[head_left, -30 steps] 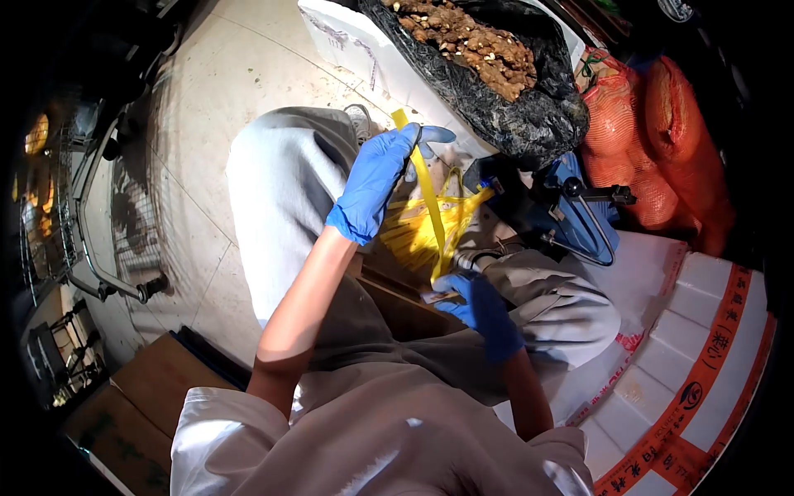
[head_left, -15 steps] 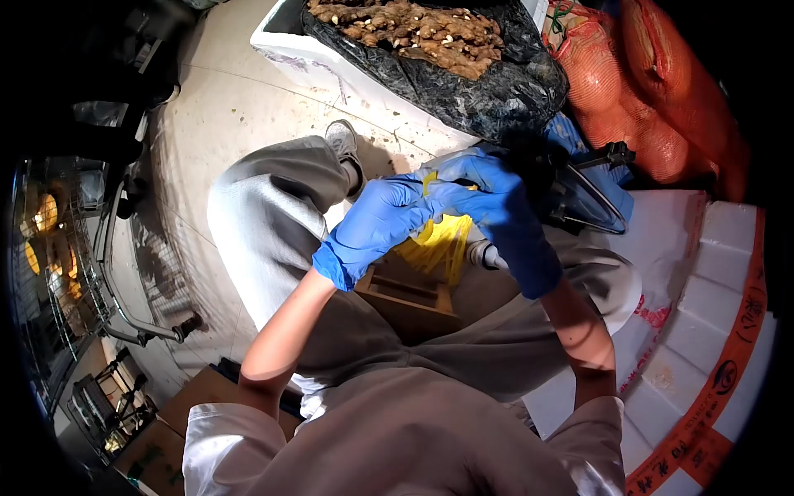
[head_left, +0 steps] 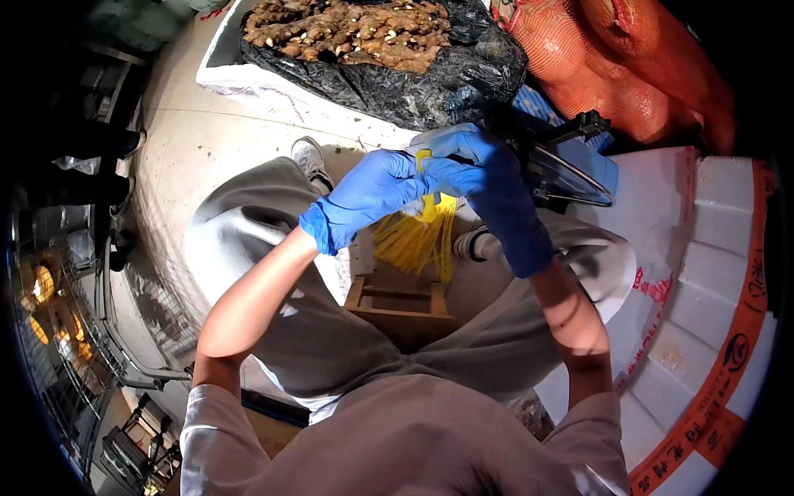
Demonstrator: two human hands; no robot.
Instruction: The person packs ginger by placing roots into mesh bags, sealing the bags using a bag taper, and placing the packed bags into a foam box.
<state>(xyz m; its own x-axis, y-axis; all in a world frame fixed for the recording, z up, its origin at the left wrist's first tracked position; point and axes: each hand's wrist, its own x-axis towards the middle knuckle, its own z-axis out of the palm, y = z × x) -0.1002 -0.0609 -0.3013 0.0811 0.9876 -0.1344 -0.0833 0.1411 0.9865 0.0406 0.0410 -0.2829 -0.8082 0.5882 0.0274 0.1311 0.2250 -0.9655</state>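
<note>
My left hand [head_left: 372, 192] and my right hand [head_left: 484, 178], both in blue gloves, meet in front of me above my spread knees. Both have their fingers curled closed around a bundle of thin yellow strips [head_left: 413, 241]. A short yellow piece shows between the fingertips, and the long loose ends fan out downward below the hands. The fingers hide the gripped part of the bundle. Under the strips, between my legs, is a small wooden stool [head_left: 397, 312].
Ginger roots [head_left: 356, 37] lie on black plastic in a white foam box [head_left: 248, 78] ahead. Red mesh sacks [head_left: 579, 62] stand at the upper right. White foam boxes [head_left: 711, 248] with orange tape are stacked on the right. Wire carts [head_left: 74, 347] stand at the left.
My view has shifted, so the foam box and sacks sit further left and up. The hands stay together on the strips, whose loose ends now hang more spread out and show more.
</note>
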